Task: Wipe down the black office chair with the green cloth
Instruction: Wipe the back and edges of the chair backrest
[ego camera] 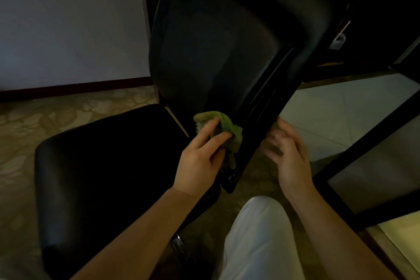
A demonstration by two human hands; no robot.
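Observation:
The black office chair fills the middle of the view, its backrest (218,52) rising toward the top and its padded seat (109,177) at lower left. My left hand (200,159) grips the crumpled green cloth (225,127) and presses it against the lower part of the backrest, beside the glossy black support bar (259,107). My right hand (288,154) is on the other side of that bar with fingers spread and loosely bent, holding nothing; whether it touches the bar I cannot tell. The scene is dim.
A pale wall panel (68,25) with a dark skirting strip stands at left over patterned flooring (45,120). A dark-framed glass table or shelf (368,166) runs along the right. My knee in white trousers (259,241) is at the bottom.

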